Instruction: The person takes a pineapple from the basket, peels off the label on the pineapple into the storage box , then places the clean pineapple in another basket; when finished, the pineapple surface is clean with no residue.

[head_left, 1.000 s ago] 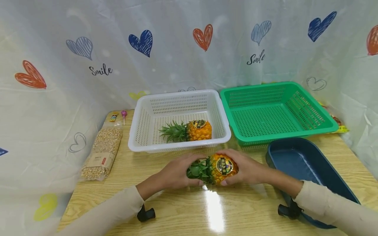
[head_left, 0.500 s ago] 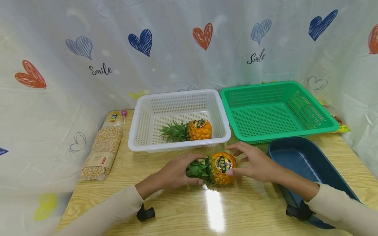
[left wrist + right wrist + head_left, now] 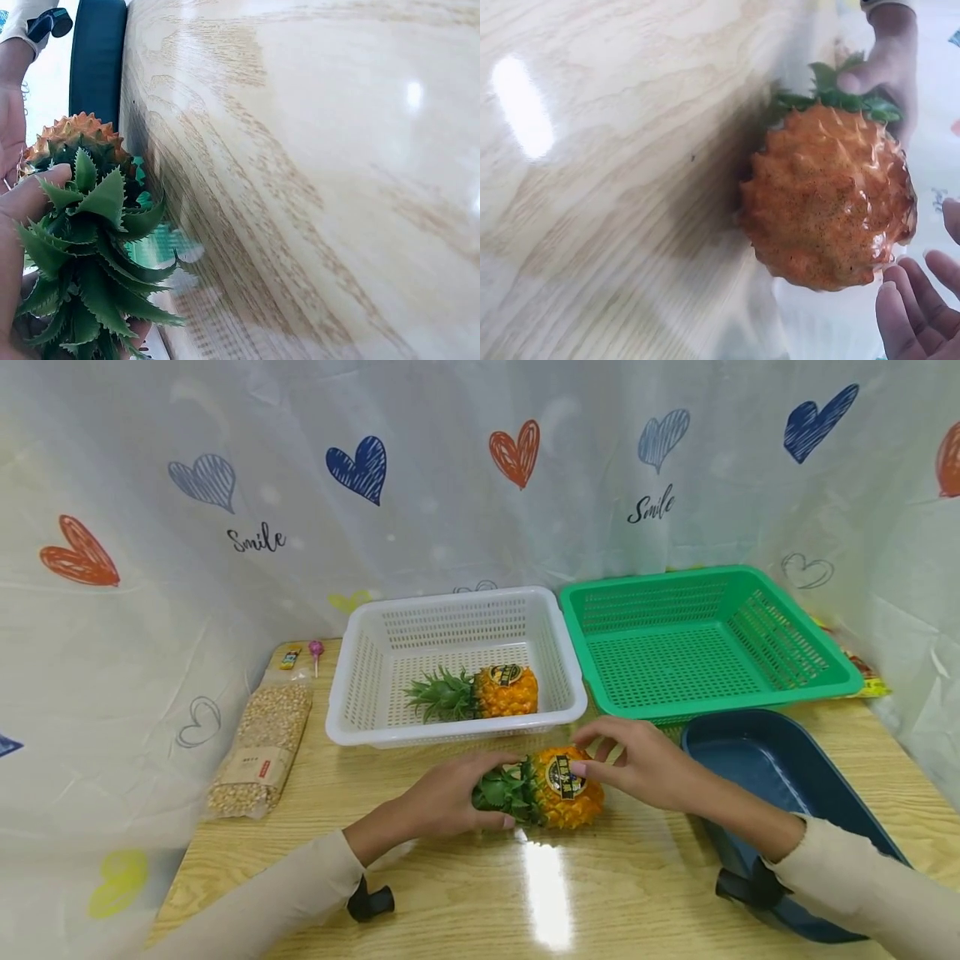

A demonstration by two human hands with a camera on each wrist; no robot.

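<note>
A small orange pineapple [image 3: 576, 810] lies on its side on the wooden table, leaves to the left, with a black and gold label [image 3: 564, 777] facing up. My left hand [image 3: 450, 797] grips its green leafy crown; the left wrist view shows the thumb against the leaves [image 3: 94, 285]. At the fruit's right end, my right hand [image 3: 648, 768] hovers with loosely bent fingers, the thumb near the label's edge. In the right wrist view, these fingers [image 3: 922, 322] are spread beside the spiky fruit [image 3: 821, 199] and grip nothing; whether a fingertip touches it is unclear.
Another pineapple [image 3: 506, 693] lies in the white basket [image 3: 457, 731] behind. A green basket [image 3: 720, 697] stands beside it, with a dark blue tray [image 3: 757, 760] at right. A bag of corn kernels [image 3: 258, 747], a lollipop [image 3: 316, 648] and a small yellow packet [image 3: 289, 657] lie at left.
My right hand has let go of the pineapple's body, drawn off to the right, and come back slightly toward the label. The left hand keeps its grip on the crown.
</note>
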